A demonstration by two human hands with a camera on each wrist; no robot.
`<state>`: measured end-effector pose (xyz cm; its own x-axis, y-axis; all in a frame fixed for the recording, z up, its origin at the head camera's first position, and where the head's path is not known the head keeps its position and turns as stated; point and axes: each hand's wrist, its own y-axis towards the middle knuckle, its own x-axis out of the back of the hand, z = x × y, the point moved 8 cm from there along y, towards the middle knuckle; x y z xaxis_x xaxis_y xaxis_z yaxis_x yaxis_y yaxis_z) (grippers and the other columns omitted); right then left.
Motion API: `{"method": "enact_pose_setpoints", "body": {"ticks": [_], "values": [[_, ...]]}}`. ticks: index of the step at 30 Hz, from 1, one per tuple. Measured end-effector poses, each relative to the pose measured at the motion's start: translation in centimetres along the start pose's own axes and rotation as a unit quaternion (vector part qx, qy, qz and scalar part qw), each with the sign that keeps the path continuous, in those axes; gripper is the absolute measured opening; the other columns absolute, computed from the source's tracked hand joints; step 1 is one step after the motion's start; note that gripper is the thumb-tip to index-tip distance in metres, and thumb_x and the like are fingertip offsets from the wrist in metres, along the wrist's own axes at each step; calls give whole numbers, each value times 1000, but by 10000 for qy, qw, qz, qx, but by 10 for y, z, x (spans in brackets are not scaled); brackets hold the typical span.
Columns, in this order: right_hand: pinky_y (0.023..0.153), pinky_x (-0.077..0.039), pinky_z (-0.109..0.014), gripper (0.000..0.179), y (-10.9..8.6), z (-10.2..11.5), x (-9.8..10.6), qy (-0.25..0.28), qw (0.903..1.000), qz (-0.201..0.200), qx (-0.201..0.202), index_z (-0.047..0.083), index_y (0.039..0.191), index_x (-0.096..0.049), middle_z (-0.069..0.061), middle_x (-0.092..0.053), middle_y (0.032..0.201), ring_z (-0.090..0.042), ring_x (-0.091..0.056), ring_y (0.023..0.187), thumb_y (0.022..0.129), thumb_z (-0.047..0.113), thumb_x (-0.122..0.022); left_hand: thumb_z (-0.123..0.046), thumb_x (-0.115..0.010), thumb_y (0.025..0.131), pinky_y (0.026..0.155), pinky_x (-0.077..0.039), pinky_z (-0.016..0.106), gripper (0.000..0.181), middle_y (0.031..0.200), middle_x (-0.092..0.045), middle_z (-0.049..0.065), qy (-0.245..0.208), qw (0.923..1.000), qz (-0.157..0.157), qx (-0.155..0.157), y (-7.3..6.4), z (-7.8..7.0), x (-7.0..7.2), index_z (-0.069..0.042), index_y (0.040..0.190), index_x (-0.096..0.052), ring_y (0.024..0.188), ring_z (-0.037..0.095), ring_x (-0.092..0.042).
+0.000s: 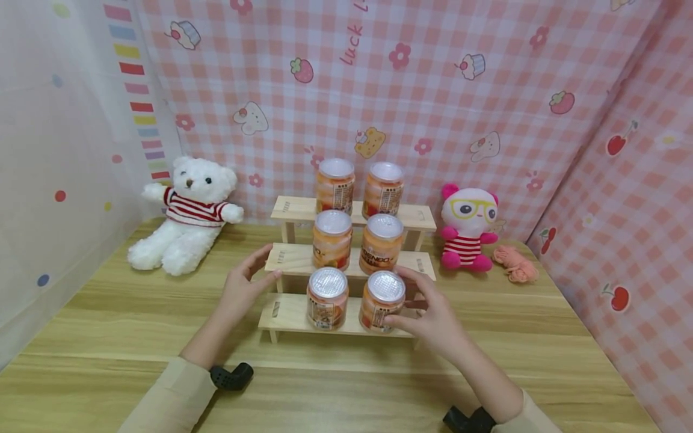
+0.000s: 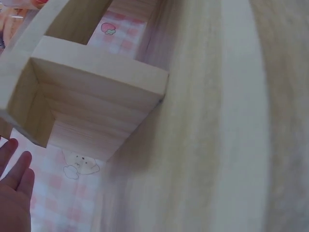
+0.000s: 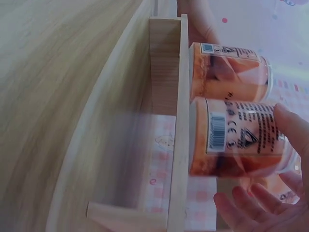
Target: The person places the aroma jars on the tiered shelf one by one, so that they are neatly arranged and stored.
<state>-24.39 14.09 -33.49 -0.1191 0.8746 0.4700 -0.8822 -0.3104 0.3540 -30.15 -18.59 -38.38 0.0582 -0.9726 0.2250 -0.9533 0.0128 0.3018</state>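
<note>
Jars of orange fruit with clear-silver lids stand in pairs on the three tiers of a wooden step rack (image 1: 292, 258). On the lowest tier are the left jar (image 1: 327, 304) and the right jar (image 1: 382, 307). My right hand (image 1: 433, 313) is around the right side of that right jar, its thumb (image 3: 294, 128) against the jar's label side, while its other fingers are spread and apart from the jar. My left hand (image 1: 246, 282) is at the left end of the middle tier, fingers extended beside the wood and holding nothing; I cannot tell whether it touches.
A white teddy bear (image 1: 195, 204) in a striped shirt sits left of the rack. To the right are a pink panda toy (image 1: 465, 228) and a bundle of peach yarn (image 1: 515, 263). Checked cloth (image 1: 335, 90) hangs behind the wooden table (image 1: 325, 385).
</note>
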Motion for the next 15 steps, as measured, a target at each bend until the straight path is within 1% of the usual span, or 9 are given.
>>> {"method": "enact_pose_setpoints", "body": {"ticks": [4,8,11,15], "values": [[83,-53,-41,75,-7,1,13,-127,9997,-122,157,6,138,-46,-12,-56,126,-30,-55,111,73,5,-83,-25,-71,88,107,-30,53,63,142,-45,18,474,9988,118,28,0,-4,1,-9,143,-45,132,38,-36],[83,-54,-41,67,-13,-1,29,-275,9987,-262,342,3,137,-47,-15,-53,131,-32,-54,112,77,2,-79,-35,-70,89,108,-28,54,65,141,-45,18,1034,9942,287,28,1,-12,3,-11,143,-45,131,39,-36],[84,-54,-40,61,-18,-3,41,-442,9975,-353,421,2,135,-48,-15,-52,132,-31,-54,112,80,0,-76,-41,-68,89,107,-29,54,68,142,-44,18,1332,9901,444,60,2,-16,4,-10,144,-43,131,41,-36],[83,-54,-35,55,-24,-10,61,-795,9948,-484,425,3,133,-50,-11,-53,130,-27,-54,110,83,0,-73,-46,-66,88,106,-29,56,71,143,-43,19,1579,9854,642,40,0,-20,8,-10,145,-42,130,42,-36]]}}
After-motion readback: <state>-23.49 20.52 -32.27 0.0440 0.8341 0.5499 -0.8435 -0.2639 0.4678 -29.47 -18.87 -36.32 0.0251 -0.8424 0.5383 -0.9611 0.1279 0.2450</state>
